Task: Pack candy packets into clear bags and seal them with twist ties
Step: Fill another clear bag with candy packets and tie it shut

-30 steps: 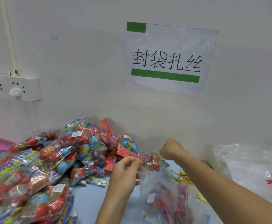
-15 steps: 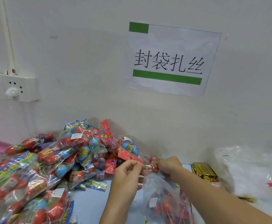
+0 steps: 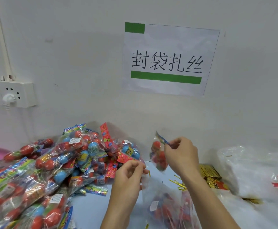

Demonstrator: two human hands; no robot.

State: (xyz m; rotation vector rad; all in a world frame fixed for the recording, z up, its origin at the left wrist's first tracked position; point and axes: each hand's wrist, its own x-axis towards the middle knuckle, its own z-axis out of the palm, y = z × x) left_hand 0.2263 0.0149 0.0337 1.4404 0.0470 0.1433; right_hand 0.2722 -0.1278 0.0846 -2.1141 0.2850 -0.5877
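My right hand (image 3: 181, 154) pinches the blue header of a candy packet (image 3: 158, 152) with red balls and holds it in the air near the wall. Below it stands a clear bag (image 3: 168, 207) with several packets inside. My left hand (image 3: 128, 177) pinches the bag's top edge and also holds a gold twist tie (image 3: 149, 173). A big heap of candy packets (image 3: 52, 162) with red and blue balls covers the left of the table. Loose gold twist ties (image 3: 178, 183) lie right of the bag.
A bundle of gold twist ties (image 3: 209, 176) lies by the wall. A pile of clear bags (image 3: 253, 179) fills the right side. On the wall hang a paper sign (image 3: 168, 60) and a white power strip (image 3: 11, 93). The table top (image 3: 88, 210) is pale blue.
My right hand reached to the heap, took a candy packet and lifted it up to the right. My left hand kept its grip on the bag's top.
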